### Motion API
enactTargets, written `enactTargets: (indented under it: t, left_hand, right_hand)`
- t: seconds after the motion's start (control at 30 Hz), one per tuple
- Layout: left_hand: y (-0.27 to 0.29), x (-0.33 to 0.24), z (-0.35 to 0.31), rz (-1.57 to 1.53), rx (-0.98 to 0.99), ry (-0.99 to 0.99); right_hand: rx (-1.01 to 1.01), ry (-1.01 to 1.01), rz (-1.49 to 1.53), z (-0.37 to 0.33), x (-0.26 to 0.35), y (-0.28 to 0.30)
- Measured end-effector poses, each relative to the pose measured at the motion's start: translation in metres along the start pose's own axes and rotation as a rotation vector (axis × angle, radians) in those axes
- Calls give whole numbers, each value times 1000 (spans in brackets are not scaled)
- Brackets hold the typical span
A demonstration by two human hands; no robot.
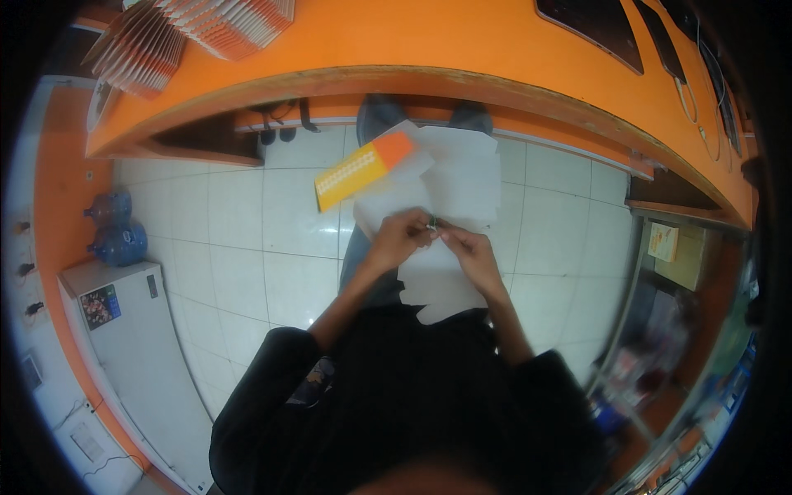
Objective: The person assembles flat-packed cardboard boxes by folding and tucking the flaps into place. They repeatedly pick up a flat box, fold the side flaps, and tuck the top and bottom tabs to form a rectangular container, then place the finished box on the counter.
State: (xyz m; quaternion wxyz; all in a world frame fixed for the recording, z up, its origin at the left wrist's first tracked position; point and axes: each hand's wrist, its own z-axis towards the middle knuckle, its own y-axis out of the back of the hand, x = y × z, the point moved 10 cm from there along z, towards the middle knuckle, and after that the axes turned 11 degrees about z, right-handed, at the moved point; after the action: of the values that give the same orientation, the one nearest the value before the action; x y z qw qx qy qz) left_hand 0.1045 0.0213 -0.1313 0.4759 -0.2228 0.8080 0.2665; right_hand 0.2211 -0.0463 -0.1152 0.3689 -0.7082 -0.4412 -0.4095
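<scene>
Over my lap, my left hand (400,239) and my right hand (469,250) meet with fingertips pinched together. Between them sits a tiny green and white piece (431,223), too small to name. My left fingers grip it, and the right fingertips press close against its other side; whether they hold part of it is hidden. White sheets, paper or thin card (466,169), lie spread across my lap beneath both hands. On their far left part rests a flat yellow and orange piece (355,175), like a folded carton, with a printed white pattern.
An orange desk (396,37) curves across the far side, bearing stacks of folded orange-and-white cards (231,25) and a dark tablet (594,29). Blue water bottles (120,239) and a white fridge (140,346) stand at the left. Shelves with goods (660,330) line the right.
</scene>
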Motion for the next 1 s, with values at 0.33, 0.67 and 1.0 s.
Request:
enactTargets:
  t: [0.33, 0.67, 1.0]
  left_hand:
    - [-11, -4, -12, -137, 183, 140]
    - [-20, -1, -15, -76, 155, 179]
    - [-8, -39, -11, 306, 1, -129]
  right_hand:
    - [48, -30, 49, 11, -18, -2]
    - [243, -51, 27, 17, 0, -12]
    - [-208, 50, 337, 26, -12, 27]
